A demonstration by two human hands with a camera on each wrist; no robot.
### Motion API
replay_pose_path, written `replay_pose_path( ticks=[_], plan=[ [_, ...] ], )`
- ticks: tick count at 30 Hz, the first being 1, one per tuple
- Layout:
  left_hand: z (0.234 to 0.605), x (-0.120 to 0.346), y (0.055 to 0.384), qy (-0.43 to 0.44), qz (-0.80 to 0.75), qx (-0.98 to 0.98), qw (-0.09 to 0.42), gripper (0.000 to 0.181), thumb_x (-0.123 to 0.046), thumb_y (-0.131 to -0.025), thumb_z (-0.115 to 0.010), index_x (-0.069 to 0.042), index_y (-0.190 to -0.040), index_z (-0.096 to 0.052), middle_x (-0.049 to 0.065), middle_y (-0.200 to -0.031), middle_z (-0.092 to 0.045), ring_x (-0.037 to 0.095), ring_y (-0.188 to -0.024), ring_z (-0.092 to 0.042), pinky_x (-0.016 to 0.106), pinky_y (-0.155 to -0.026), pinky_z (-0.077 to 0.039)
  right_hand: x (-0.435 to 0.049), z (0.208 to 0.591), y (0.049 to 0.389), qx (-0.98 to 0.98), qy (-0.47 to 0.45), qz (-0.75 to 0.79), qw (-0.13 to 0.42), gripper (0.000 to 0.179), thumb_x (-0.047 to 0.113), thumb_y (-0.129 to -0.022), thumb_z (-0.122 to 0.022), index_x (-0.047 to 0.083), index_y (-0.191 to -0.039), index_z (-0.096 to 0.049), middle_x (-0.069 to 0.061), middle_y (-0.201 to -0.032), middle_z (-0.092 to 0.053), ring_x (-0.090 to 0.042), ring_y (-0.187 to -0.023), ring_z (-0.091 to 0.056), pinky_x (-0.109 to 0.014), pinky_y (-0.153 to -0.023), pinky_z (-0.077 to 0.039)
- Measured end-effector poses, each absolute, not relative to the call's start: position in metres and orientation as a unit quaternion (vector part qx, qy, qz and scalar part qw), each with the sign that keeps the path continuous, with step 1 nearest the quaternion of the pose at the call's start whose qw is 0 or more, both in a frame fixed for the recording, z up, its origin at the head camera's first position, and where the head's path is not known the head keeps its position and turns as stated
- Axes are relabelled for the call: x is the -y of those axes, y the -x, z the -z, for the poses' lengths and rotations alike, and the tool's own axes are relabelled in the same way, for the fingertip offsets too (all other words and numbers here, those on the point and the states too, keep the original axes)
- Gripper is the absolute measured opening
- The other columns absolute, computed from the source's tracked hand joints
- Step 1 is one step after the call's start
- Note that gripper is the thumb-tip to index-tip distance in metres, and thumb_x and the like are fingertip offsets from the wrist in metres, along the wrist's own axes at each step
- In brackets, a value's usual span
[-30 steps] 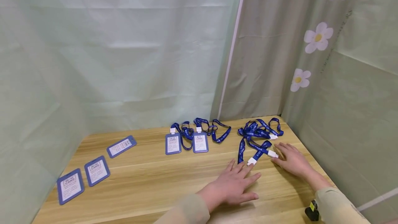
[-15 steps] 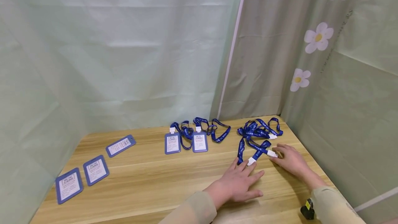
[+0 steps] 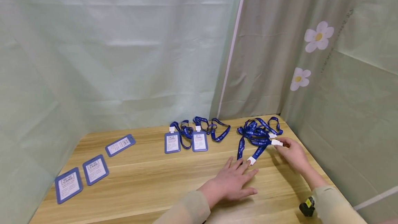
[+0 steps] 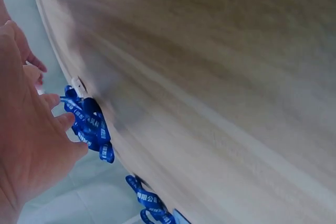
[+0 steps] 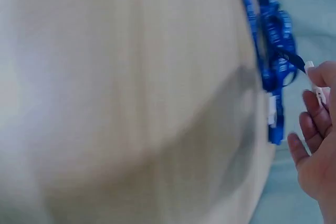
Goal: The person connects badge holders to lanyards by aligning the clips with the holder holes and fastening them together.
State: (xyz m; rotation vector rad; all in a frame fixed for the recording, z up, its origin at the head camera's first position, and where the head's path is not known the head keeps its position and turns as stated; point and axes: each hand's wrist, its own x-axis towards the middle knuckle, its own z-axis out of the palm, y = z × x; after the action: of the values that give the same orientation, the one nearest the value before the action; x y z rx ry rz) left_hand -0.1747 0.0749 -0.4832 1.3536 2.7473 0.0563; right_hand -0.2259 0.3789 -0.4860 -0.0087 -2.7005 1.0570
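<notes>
A tangle of blue printed lanyards [image 3: 255, 132] with white plastic clips lies at the table's right rear. My right hand [image 3: 293, 155] pinches the white clip of one lanyard [image 3: 276, 142] between thumb and fingers. In the right wrist view, that clip [image 5: 310, 68] is raised off the table, its blue strap stretching back to the pile. My left hand [image 3: 234, 182] is spread with straight fingers, fingertips at another white clip [image 3: 251, 161] at the near side of the pile. In the left wrist view, the left hand [image 4: 39, 129] partly overlaps the pile.
Two blue card holders [image 3: 172, 142] with lanyards attached lie at the back middle. Three blue card holders [image 3: 95, 169] without straps are at the left. A small black object with a yellow mark [image 3: 307, 206] is by the right sleeve. Curtains [image 3: 140, 51] border the table.
My right hand has taken hold of the lanyard's white clip and moved it slightly up and away toward the rear. My left hand shifted forward a little, then back left.
</notes>
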Motion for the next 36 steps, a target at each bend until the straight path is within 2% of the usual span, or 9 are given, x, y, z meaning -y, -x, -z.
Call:
replay_pose_path(
  ticks=[4,7,9,12,14,19,23,29,36],
  plan=[
    [0.480,-0.071,0.176,-0.444,-0.026,-0.895,0.036,0.073,-0.072,-0.101,-0.023,-0.037,-0.164,-0.018,0.003,-0.171,-0.015,0.030,-0.155,-0.015,0.057,-0.123,-0.010,-0.376,0.464,0.227,0.877,0.028,-0.456,0.149,0.042,0.022,-0.097,-0.072,-0.009,-0.125,-0.065,-0.003,-0.098,-0.067,-0.008,-0.085,-0.057,-0.018,-0.066,-0.048],
    [0.478,-0.070,0.176,-0.445,-0.029,-0.894,0.041,0.073,-0.072,-0.101,-0.022,-0.037,-0.165,-0.016,0.002,-0.171,-0.014,0.030,-0.156,-0.013,0.057,-0.123,-0.009,-0.374,0.445,0.227,0.818,0.036,-0.551,0.163,0.040,0.018,-0.097,-0.073,-0.009,-0.124,-0.064,0.011,-0.093,-0.066,0.000,-0.084,-0.057,-0.013,-0.070,-0.049],
    [0.477,-0.070,0.177,-0.443,-0.026,-0.895,0.040,0.073,-0.073,-0.101,-0.022,-0.038,-0.164,-0.014,0.001,-0.171,-0.014,0.029,-0.156,-0.012,0.058,-0.123,-0.009,-0.372,0.432,0.228,0.762,0.025,-0.625,0.168,0.030,0.015,-0.097,-0.073,-0.004,-0.120,-0.067,0.015,-0.093,-0.068,0.000,-0.086,-0.060,-0.012,-0.076,-0.052],
    [0.475,-0.069,0.177,-0.442,-0.022,-0.896,0.036,0.072,-0.073,-0.101,-0.023,-0.040,-0.164,-0.013,-0.001,-0.171,-0.013,0.028,-0.156,-0.011,0.058,-0.123,-0.009,-0.368,0.412,0.230,0.664,-0.013,-0.728,0.170,0.016,0.006,-0.097,-0.071,0.004,-0.112,-0.073,0.008,-0.099,-0.071,-0.006,-0.090,-0.066,-0.017,-0.082,-0.055],
    [0.473,-0.069,0.177,-0.443,-0.023,-0.895,0.034,0.072,-0.073,-0.101,-0.023,-0.040,-0.164,-0.013,-0.001,-0.171,-0.014,0.027,-0.156,-0.011,0.058,-0.123,-0.009,-0.366,0.397,0.232,0.601,-0.038,-0.780,0.172,0.014,-0.001,-0.097,-0.069,0.005,-0.108,-0.075,0.001,-0.103,-0.071,-0.010,-0.090,-0.067,-0.020,-0.082,-0.057],
    [0.467,-0.064,0.175,-0.446,-0.038,-0.893,0.042,0.072,-0.072,-0.102,-0.023,-0.040,-0.164,-0.009,0.002,-0.171,-0.013,0.030,-0.156,-0.011,0.057,-0.123,-0.007,-0.364,0.355,0.236,0.466,-0.077,-0.862,0.184,0.017,-0.009,-0.095,-0.065,-0.006,-0.111,-0.071,-0.013,-0.110,-0.071,-0.019,-0.093,-0.070,-0.027,-0.080,-0.059],
    [0.466,-0.062,0.175,-0.444,-0.042,-0.894,0.045,0.071,-0.072,-0.102,-0.023,-0.041,-0.164,-0.007,0.002,-0.171,-0.012,0.029,-0.156,-0.012,0.056,-0.124,-0.007,-0.363,0.328,0.238,0.413,-0.083,-0.884,0.200,0.021,-0.009,-0.095,-0.066,-0.010,-0.116,-0.066,-0.019,-0.112,-0.073,-0.024,-0.094,-0.071,-0.029,-0.078,-0.059],
    [0.466,-0.062,0.175,-0.447,-0.039,-0.893,0.040,0.071,-0.072,-0.102,-0.021,-0.042,-0.163,-0.003,0.000,-0.172,-0.008,0.028,-0.156,-0.011,0.056,-0.124,-0.006,-0.355,0.296,0.244,0.388,-0.109,-0.888,0.221,0.021,-0.009,-0.095,-0.065,-0.011,-0.117,-0.064,-0.021,-0.106,-0.072,-0.027,-0.088,-0.072,-0.031,-0.072,-0.060],
    [0.463,-0.061,0.173,-0.448,-0.038,-0.892,0.041,0.070,-0.072,-0.101,-0.020,-0.042,-0.162,0.000,-0.002,-0.171,-0.004,0.026,-0.156,-0.006,0.055,-0.124,-0.005,-0.349,0.262,0.246,0.331,-0.151,-0.895,0.258,0.024,-0.005,-0.098,-0.063,-0.013,-0.121,-0.060,-0.026,-0.098,-0.073,-0.034,-0.086,-0.074,-0.037,-0.076,-0.062]
  ],
)
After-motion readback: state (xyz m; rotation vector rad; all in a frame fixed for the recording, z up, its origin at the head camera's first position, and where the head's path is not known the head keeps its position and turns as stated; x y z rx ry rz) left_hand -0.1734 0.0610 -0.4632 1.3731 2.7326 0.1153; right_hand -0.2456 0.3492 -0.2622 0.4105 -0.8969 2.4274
